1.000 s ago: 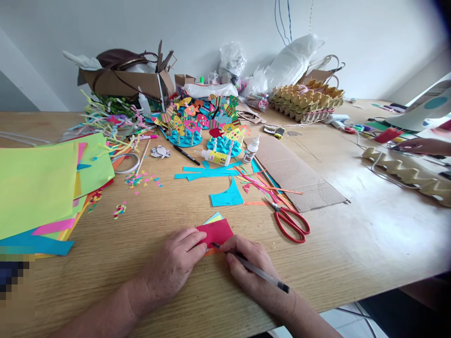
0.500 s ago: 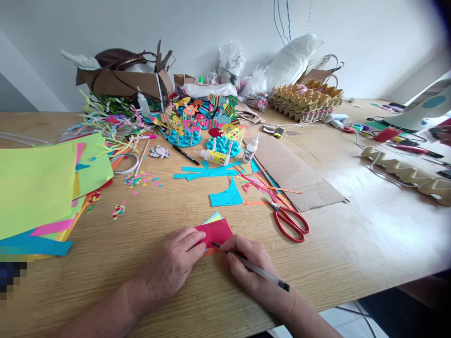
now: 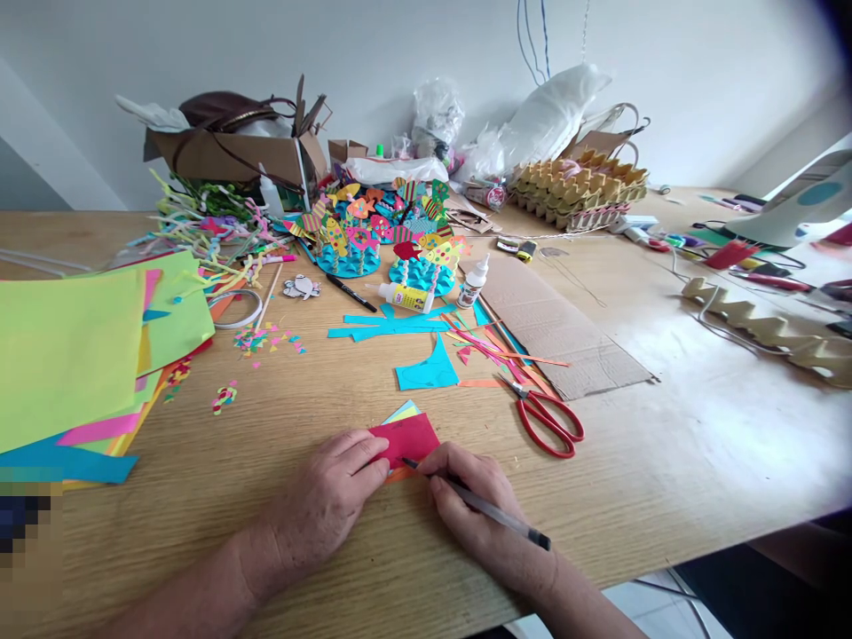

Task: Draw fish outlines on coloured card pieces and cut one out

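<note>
Near the bench's [image 3: 666, 470] front edge, my left hand [image 3: 336, 484] presses red paper [image 3: 416, 433] with fingers extended, my right hand [image 3: 489, 481] grips a pen [image 3: 500, 514], and light pressure could let the paper slip.

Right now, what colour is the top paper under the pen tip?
The top paper is red; it shows best in the head view.

Left hand [image 3: 336, 484] lower center of frame, palm down, fingers [image 3: 365, 451] slightly bent. Left forearm [image 3: 213, 568] in from bottom left. Right hand [image 3: 476, 497] just right, pinching, fingers curled. Right forearm [image 3: 576, 586] from bottom edge, right of center.
</note>
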Available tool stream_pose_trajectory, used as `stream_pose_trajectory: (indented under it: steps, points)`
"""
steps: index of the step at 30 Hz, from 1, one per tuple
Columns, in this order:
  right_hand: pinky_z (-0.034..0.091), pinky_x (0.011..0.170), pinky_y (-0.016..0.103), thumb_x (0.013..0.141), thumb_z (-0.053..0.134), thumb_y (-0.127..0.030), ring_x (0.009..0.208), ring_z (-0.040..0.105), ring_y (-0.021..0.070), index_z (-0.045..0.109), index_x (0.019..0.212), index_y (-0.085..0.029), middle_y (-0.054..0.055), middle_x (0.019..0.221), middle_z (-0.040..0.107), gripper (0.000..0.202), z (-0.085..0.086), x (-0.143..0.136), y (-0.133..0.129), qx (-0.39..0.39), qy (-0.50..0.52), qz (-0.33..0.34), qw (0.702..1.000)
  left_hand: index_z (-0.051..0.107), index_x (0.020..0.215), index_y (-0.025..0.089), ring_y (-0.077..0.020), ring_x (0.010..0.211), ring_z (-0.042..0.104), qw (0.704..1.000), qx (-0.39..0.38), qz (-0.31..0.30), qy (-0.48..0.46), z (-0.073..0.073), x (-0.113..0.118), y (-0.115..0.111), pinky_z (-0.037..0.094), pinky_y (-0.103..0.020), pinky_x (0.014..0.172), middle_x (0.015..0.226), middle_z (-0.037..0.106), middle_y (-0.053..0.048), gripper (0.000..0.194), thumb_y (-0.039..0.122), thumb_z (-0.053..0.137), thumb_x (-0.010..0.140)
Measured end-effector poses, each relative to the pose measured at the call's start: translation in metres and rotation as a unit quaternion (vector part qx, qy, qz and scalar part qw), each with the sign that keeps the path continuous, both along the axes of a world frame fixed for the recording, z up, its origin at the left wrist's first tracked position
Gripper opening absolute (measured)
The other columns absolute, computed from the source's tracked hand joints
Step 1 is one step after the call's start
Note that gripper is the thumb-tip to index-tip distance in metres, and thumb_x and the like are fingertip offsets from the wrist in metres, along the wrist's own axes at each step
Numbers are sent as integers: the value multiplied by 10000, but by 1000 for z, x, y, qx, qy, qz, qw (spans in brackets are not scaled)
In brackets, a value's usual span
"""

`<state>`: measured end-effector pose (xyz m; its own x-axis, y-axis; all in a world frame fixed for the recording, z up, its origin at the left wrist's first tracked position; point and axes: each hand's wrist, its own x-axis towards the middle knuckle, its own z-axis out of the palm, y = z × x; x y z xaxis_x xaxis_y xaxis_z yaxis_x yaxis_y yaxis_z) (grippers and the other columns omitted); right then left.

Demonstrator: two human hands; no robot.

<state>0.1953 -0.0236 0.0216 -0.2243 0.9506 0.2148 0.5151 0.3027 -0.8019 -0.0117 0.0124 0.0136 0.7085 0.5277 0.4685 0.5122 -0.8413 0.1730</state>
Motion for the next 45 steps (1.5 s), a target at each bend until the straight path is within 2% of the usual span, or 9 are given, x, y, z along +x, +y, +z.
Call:
stream_pose_trajectory:
  steps: [7, 13, 21, 27, 35, 38, 45]
  points:
    - [384, 529, 181, 729, 417, -58, 522, 504, 95, 564, 778, -186, -36, 620, 555, 200, -1, -2, 2, 12, -7, 10, 1000, 665, 974, 145, -201, 966, 609, 1000, 4, -1, -1, -1, 0, 0, 542, -345, 842, 1020, 680, -81, 335, 102, 333, 957]
    - [388, 530, 190, 704, 418, -65, 523, 522, 104, 551, 743, -194, -32, 609, 571, 189, -4, 0, 0, 13, -10, -13, 1000, 666, 946, 136, -210, 949, 609, 1000, 3, -4, -4, 0, 0, 1, 552, -359, 814, 1008, 680, -90, 366, 101, 302, 964]
    - [393, 529, 192, 734, 417, -74, 519, 505, 103, 560, 766, -194, -37, 602, 552, 190, 3, -1, 2, 9, -12, 2, 1000, 667, 951, 137, -201, 954, 603, 1000, 8, -2, 1, 2, 0, 0, 553, -351, 820, 1005, 681, -85, 387, 109, 282, 973]
    - [403, 534, 200, 701, 407, -62, 525, 521, 109, 538, 745, -202, -29, 614, 566, 196, -2, -2, 2, 22, -19, -4, 1000, 663, 966, 148, -198, 977, 596, 1000, -9, -1, 9, 1, 0, 0, 543, -346, 848, 1028, 675, -78, 354, 99, 312, 960]
    - [386, 507, 208, 717, 411, -94, 501, 504, 115, 547, 736, -204, -38, 564, 542, 176, 4, 0, 2, -6, -7, -22, 1000, 655, 955, 147, -206, 964, 602, 1000, -13, -1, 10, 4, 0, 0, 545, -359, 841, 1013, 673, -79, 339, 84, 322, 949]
    - [374, 496, 199, 729, 421, -98, 493, 487, 106, 550, 738, -200, -44, 563, 524, 165, 6, 0, 2, -6, 2, -22, 1000, 651, 970, 148, -221, 990, 589, 1000, -18, -3, 20, 3, -1, 0, 544, -381, 843, 1035, 657, -94, 315, 81, 346, 937]
    - [379, 499, 192, 739, 448, -91, 493, 470, 101, 541, 742, -201, -47, 575, 524, 144, 0, 1, 3, -16, 6, -6, 1000, 631, 1111, 183, -214, 997, 573, 999, 22, -15, 24, 2, -2, -1, 549, -368, 817, 1041, 619, -94, 374, 97, 298, 962]
